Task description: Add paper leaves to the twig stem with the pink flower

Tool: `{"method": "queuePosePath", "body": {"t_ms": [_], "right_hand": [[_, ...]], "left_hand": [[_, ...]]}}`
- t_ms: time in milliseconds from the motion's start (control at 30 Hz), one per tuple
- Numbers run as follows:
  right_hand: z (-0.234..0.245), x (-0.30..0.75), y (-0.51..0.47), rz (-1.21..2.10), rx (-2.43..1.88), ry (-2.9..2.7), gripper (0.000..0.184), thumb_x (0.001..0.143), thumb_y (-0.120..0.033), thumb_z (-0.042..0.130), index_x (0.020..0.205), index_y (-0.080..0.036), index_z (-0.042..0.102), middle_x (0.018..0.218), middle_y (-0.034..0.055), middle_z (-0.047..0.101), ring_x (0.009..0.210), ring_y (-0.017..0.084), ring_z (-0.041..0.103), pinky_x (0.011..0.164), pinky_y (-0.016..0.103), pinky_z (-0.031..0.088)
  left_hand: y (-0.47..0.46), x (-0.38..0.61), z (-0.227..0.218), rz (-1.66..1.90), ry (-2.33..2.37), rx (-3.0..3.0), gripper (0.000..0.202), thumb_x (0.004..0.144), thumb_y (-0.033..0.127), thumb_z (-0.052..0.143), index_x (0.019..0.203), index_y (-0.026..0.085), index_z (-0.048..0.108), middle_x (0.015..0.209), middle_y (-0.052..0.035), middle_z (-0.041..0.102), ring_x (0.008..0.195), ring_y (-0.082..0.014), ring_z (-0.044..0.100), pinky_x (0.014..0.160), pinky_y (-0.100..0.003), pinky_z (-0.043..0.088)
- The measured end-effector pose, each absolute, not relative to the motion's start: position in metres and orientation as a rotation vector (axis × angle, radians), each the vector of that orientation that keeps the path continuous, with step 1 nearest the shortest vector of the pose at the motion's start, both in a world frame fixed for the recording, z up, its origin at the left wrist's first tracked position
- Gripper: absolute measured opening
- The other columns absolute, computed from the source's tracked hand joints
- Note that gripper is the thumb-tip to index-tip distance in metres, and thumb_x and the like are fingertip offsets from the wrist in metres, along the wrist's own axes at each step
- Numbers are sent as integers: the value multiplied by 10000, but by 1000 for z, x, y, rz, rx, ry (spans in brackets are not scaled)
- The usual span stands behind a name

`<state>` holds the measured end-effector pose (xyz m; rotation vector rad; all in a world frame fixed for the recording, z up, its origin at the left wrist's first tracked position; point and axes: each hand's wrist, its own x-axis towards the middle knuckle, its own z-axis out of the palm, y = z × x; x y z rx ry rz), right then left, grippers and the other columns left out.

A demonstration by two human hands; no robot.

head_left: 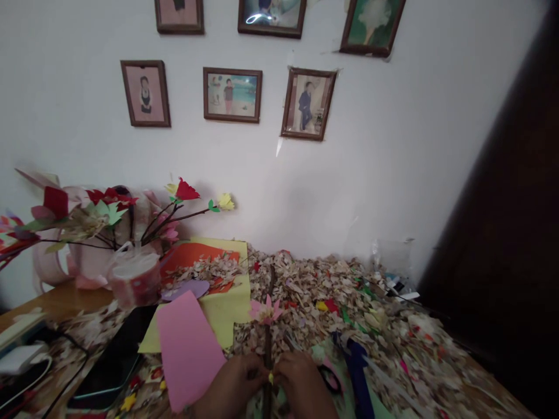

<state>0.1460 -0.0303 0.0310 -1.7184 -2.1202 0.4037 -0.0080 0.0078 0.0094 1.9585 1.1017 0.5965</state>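
Pink paper flower [265, 311] on dark stem [267, 343], pink sheet [187, 349], yellow sheet [229, 302], orange sheet [192, 256]

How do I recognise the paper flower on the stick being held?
Find the table covered with paper scraps. At its near edge the left hand and right hand pinch a thin dark stick. The flower is the lone pale pink one on that stick, apart from the bouquet.

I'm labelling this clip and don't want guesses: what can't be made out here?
Head view:
- The lower end of the stick: covered by the left hand and right hand, then cut off by the bottom edge.
- The yellow bit between the hands: too small to identify.
- The paper flowers at left: blurred, cut by the left edge.
- The table: mostly buried under scraps.
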Motion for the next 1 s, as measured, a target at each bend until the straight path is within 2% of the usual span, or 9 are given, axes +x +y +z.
{"method": "queuePosePath", "body": {"t_ms": [200,500,733,833,1000], "right_hand": [[25,143,-28,363,-1733,-2076,285,768,-37,410,689,-161,654,785,42,660,808,159,555,736,232,332],[19,140,-32,369,-1692,-1953,242,707,-9,462,650,-168,635,751,23,648,783,156,540,709,244,311],[20,141,-27,370,-1682,-1954,211,757,-50,494,689,-182,645,783,9,648,810,160,527,741,256,293],[23,142,-28,350,-1666,-1948,218,766,-51,496,702,-192,650,791,3,645,816,154,519,751,252,289],[21,141,-30,384,-1665,-1951,220,767,-49,500,693,-186,655,792,9,642,815,149,525,747,244,302]], "left_hand": [[9,-5,5,639,1100,1913,156,695,170,497,643,127,638,643,-14,638,623,-134,551,575,-190,388],[7,-6,6,628,1127,1918,150,696,177,474,644,148,611,641,0,613,627,-134,522,572,-196,369],[5,-4,6,751,1052,1703,106,684,228,501,624,159,554,596,22,545,602,-136,472,564,-214,359],[7,-5,1,797,960,1642,80,673,221,521,640,158,559,632,18,561,650,-148,489,613,-228,371],[11,-8,-4,763,975,1686,62,667,179,535,657,152,591,625,18,575,625,-144,495,593,-224,366]]}}
